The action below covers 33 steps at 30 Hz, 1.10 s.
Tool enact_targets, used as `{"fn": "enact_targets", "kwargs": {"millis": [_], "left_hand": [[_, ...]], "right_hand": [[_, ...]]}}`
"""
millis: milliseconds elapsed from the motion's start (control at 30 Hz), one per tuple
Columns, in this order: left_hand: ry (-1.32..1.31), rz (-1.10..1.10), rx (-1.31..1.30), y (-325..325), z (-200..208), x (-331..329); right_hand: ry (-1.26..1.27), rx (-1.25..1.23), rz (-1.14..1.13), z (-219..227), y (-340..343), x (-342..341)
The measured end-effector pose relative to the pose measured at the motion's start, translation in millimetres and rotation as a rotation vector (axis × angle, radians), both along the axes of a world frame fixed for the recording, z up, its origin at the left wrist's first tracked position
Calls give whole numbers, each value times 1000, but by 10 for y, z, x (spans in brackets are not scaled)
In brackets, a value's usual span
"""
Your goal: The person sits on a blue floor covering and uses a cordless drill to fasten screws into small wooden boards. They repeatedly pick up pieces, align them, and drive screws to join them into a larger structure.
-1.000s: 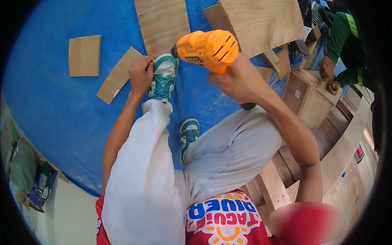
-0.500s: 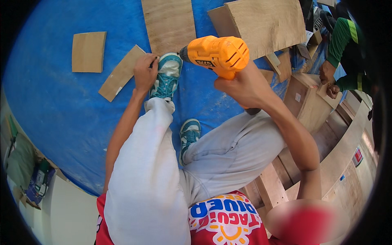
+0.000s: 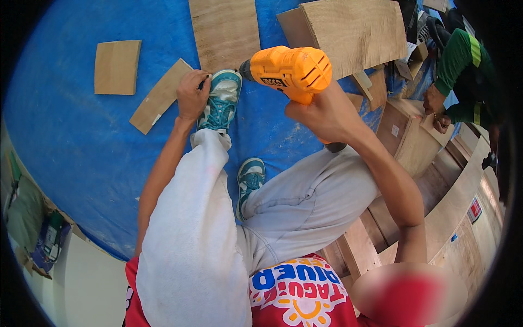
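My right hand [image 3: 332, 111] is wrapped round the grip of an orange power drill [image 3: 291, 71]. The drill lies nearly level, its dark chuck pointing left, just past the toe of my teal and white shoe [image 3: 222, 101]. Beside that shoe, on its left, my left hand [image 3: 192, 95] is closed, fingers bent and pressed together near the end of a narrow plywood strip [image 3: 160, 98]. A small dark spot shows at its fingertips; what it holds, if anything, is too small to make out. Beyond the shoe a wide plywood board [image 3: 226, 35] lies on the blue tarp [image 3: 60, 141].
A squarish plywood piece [image 3: 117, 68] lies at the left. Larger plywood panels [image 3: 357, 35] are stacked at the far right, with wooden box sections [image 3: 408, 133] nearer. At the right edge, another person's hands [image 3: 437, 111], in green sleeves, rest by a wooden piece.
Both hands and the drill keep nearly the same place and pose. The whole view has shifted very slightly. The other person's hands at the right have moved a little.
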<state>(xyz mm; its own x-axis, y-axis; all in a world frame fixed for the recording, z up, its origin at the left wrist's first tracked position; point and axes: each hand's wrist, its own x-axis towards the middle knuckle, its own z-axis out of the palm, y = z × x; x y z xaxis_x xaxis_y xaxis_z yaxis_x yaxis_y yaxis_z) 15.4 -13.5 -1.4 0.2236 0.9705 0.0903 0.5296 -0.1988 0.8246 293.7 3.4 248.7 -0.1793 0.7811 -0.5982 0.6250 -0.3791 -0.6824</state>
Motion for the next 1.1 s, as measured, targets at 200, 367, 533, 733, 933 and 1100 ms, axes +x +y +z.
{"fn": "enact_targets", "kwargs": {"millis": [200,367,533,733,933,1100], "left_hand": [[-60,56,-121,9,18,20],[-91,-182,-138,169,31,-106],[-36,-202,-136,159,6,-129],[-32,-64,-102,46,71,-52],[-73,-40,-189,97,157,-15],[-94,-1,-186,84,161,-10]], "right_hand": [[-11,-62,-47,-5,-2,6],[-5,-95,-40,-15,-30,16],[-5,-59,-8,8,-34,14],[-16,-88,-54,79,-53,80],[-8,-21,-103,107,-50,102],[1,-64,-134,151,-61,124]]}}
